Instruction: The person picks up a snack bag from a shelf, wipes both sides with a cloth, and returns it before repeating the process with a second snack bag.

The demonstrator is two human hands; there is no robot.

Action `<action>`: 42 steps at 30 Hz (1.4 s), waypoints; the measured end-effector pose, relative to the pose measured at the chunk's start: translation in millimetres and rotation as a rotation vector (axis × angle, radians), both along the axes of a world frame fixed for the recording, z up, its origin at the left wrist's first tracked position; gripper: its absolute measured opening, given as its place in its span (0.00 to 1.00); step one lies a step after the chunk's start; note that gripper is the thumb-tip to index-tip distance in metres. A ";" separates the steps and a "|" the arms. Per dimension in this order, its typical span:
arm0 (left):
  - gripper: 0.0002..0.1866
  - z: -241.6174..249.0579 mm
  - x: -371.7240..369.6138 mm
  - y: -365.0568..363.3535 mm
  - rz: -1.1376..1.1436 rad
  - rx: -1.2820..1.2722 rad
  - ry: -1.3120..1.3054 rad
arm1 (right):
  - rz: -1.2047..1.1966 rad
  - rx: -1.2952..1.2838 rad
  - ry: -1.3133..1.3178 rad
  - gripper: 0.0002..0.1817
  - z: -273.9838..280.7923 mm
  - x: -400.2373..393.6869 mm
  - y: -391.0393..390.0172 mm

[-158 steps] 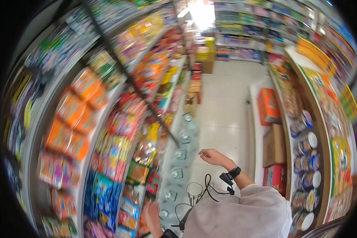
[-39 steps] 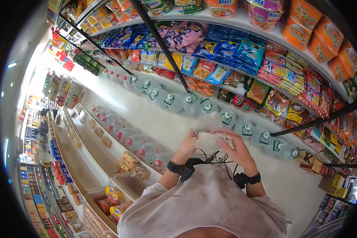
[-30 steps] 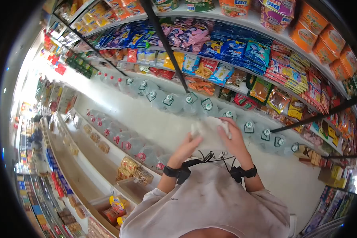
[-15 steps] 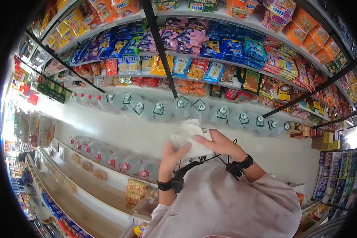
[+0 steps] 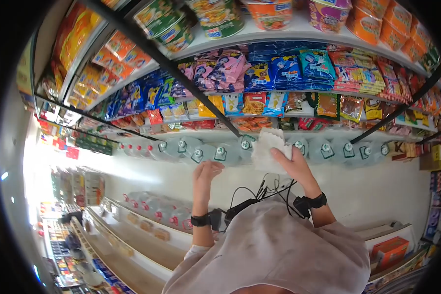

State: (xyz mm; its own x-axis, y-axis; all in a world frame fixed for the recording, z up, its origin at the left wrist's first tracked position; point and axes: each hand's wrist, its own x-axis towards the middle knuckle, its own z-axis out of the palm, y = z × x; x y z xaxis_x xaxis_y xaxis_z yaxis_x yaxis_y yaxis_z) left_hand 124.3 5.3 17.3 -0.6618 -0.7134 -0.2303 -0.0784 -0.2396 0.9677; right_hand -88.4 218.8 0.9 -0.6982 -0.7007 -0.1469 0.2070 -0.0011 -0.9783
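My right hand [image 5: 299, 165] grips a crumpled white cloth [image 5: 269, 151] with a wavy edge, its thumb lying across the front. The cloth is held up in front of the lower shelf and hides part of the bottle row behind it. To the left, apart from the cloth, my left hand [image 5: 208, 172] is empty, its fingers loosely bent and pointing right. Large clear water bottles [image 5: 220, 153] with green-and-white tops line the floor under the shelf, beyond both hands.
Snack packets [image 5: 286, 71] fill the shelves ahead, with instant noodle tubs [image 5: 269, 14] above. Black shelf posts [image 5: 181, 78] slant across the view. Red-capped bottles [image 5: 164, 210] stand beside a low shelf [image 5: 127, 245] at left. Black cables [image 5: 250, 196] hang near my chest.
My left hand has let go of the cloth and moved away to the left. The right hand has carried the cloth rightward and up. The view has shifted toward the shelves.
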 end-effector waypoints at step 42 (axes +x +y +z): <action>0.19 -49.1 -277.9 -172.9 -0.481 1.048 0.402 | -0.908 0.548 -0.086 0.25 47.1 87.7 -91.6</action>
